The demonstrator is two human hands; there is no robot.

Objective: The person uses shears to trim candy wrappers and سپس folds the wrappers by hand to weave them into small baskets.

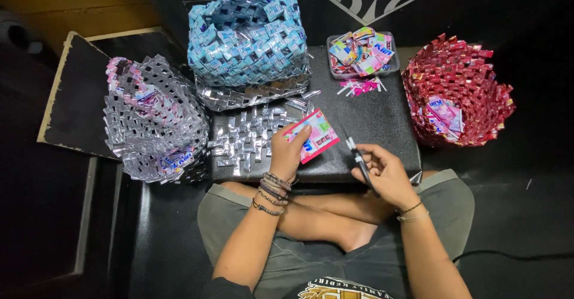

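seated person, legs crossed, viewed from above; items listed near to far.

- left hand: one. fingers pinched on the lower left edge of the wrapper; several bracelets at the wrist.
- right hand: one. fingers closed around the scissors; thin bands at the wrist.
- scissors: one pair, dark handles, blades pointing up and to the left toward the wrapper; whether the blades are parted cannot be told.
- wrapper: one flat pink and red packet, held just above the surface. it lies to the left of the scissors tips, close but apart; its long axis runs from lower left to upper right. the left hand is on it, the right hand only near.
- surface: one black padded top over the lap.
- woven mat: one silver piece, lying flat just left of the left hand.
- paper scraps: small loose pile, pink, beyond the wrapper.
- tray: one clear tub of mixed wrappers, at the far edge.
- baskets, three woven from wrappers: silver basket far left, blue basket far centre, red basket far right with wrappers inside.
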